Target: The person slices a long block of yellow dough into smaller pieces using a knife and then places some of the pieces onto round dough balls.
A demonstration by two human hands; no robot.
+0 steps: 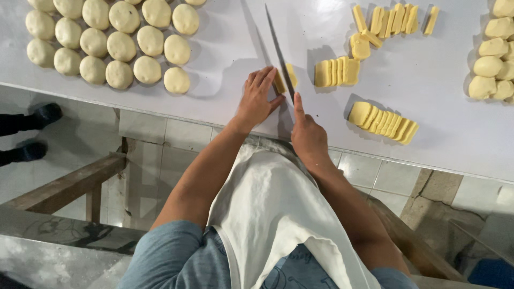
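White apron (278, 214) cloth hangs nearest the lens, over a blue shirt (171, 257), with both bare forearms reaching forward to the white table (428, 69). Right hand (308, 136) is closed around the handle of a long knife (279, 51), forefinger laid along the top of the blade; the handle itself is hidden in the fist. Left hand (258, 96) lies with fingers extended and close together, pressing on a yellow block (285, 77) near the table's front edge.

That block is pale yellow, smooth and mostly hidden under the fingers and blade; only a small end shows beside the steel. Thin and grey, the knife has its long axis running from the right hand up and slightly left, tip pointing away from the person toward the far side of the table, edge resting on the block just beside the left fingertips.

To the right lie sliced stacks (383, 120) of the same yellow stuff, fanned like fallen dominoes, with another stack (337, 72) and loose sticks (393, 20) farther back. Round dough balls (110, 40) sit in rows at the far left, and more dough pieces (495, 59) crowd the right edge.

Below the table are tiled floor, a wooden rail (69, 184) and someone's dark shoes (32, 134) at the left.
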